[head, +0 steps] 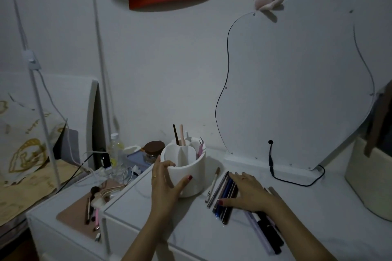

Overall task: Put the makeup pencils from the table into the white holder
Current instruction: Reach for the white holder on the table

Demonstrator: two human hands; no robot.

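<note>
Left hand (pixel 164 184) cupped the white holder (pixel 188 174), fingers hooked over its rim. Right hand (pixel 248 192) lay flat, gripping nothing, on the dark makeup pencils (pixel 222 195) bunched beside the holder on the table (pixel 191 229).

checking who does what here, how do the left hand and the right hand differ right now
The left hand curls round the side of the white holder; the right hand lies flat, palm down, on the pencils on the table. The left hand's thumb presses the holder's front; the right hand's thumb lies across the pencils. Both thumbs have red nails.
</note>
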